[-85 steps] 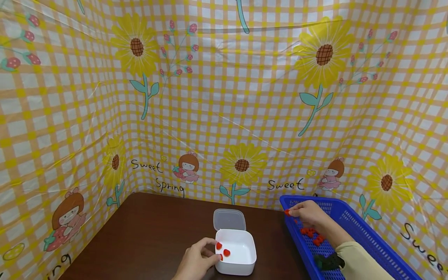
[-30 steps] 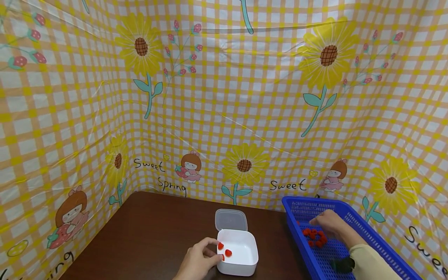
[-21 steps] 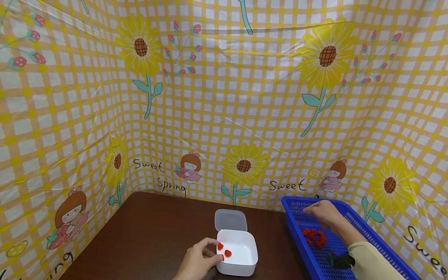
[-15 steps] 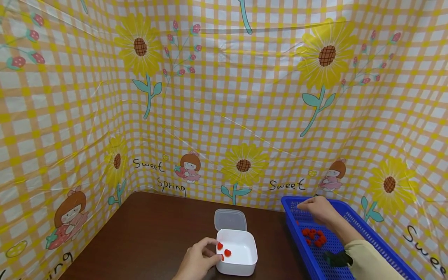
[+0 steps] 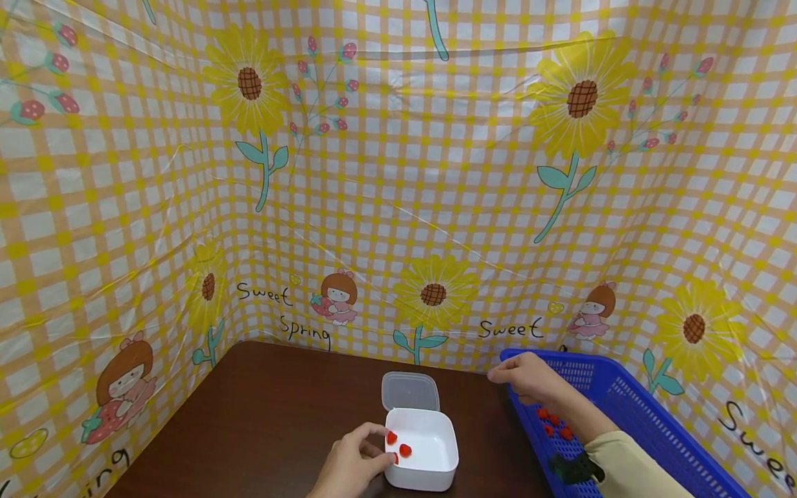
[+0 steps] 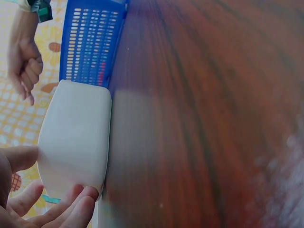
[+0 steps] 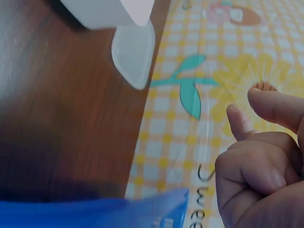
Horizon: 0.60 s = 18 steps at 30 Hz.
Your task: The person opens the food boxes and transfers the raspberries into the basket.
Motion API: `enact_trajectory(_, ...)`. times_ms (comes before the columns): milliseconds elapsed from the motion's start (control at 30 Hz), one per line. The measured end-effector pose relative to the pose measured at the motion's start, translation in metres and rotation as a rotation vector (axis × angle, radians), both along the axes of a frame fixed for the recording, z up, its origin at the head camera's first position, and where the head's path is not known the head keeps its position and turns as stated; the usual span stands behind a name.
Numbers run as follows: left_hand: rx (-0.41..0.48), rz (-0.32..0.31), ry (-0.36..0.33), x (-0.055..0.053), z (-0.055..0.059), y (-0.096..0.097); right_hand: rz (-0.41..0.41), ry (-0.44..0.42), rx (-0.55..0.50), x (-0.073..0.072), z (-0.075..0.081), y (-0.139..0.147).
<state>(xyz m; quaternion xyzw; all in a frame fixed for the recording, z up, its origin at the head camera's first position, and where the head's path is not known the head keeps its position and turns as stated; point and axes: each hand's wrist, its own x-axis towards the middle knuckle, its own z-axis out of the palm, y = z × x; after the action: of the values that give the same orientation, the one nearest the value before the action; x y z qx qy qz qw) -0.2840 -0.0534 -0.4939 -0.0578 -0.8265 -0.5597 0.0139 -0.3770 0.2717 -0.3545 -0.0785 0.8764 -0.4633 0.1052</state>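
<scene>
My left hand (image 5: 351, 460) holds a white plastic box (image 5: 429, 477) by its left side, thumb and fingers at the wall. In the left wrist view its fingertips (image 6: 85, 204) press against the box's side. Inside the box are a few small red berry-like pieces (image 5: 405, 450), one partly behind my thumb. My right hand (image 5: 529, 377) is over the left rim of the blue basket (image 5: 660, 429). Seen from the right wrist, its lower fingers (image 7: 251, 166) are curled, two fingertips stand apart, and nothing shows between them. Several more red pieces (image 5: 565, 433) lie in the basket.
A clear lid (image 5: 409, 391) lies on the dark wooden table (image 5: 280, 415) behind the box. A dark green device (image 5: 573, 468) is strapped at my right wrist. Checked, flower-printed cloth (image 5: 373, 173) walls the table's back and sides.
My right hand, pinching a red piece at first, has reached deeper into the basket, then risen and come left to its rim. The left hand and the box stay nearly still.
</scene>
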Motion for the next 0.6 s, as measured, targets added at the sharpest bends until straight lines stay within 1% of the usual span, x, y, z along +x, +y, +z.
enact_trajectory(200,0.002,0.002,-0.012,0.001,0.002,0.0,0.102,-0.025,-0.042,0.005,-0.007,-0.019)
enact_trajectory(267,0.003,0.001,-0.017,0.001,0.002,0.0,0.122,-0.033,-0.049,0.006,-0.01,-0.025)
enact_trajectory(400,0.0,0.003,-0.019,0.001,0.003,0.0,0.132,-0.047,-0.042,0.007,-0.018,-0.038)
enact_trajectory(600,-0.007,0.006,-0.01,0.001,0.003,0.0,0.119,-0.074,-0.028,0.01,-0.029,-0.058)
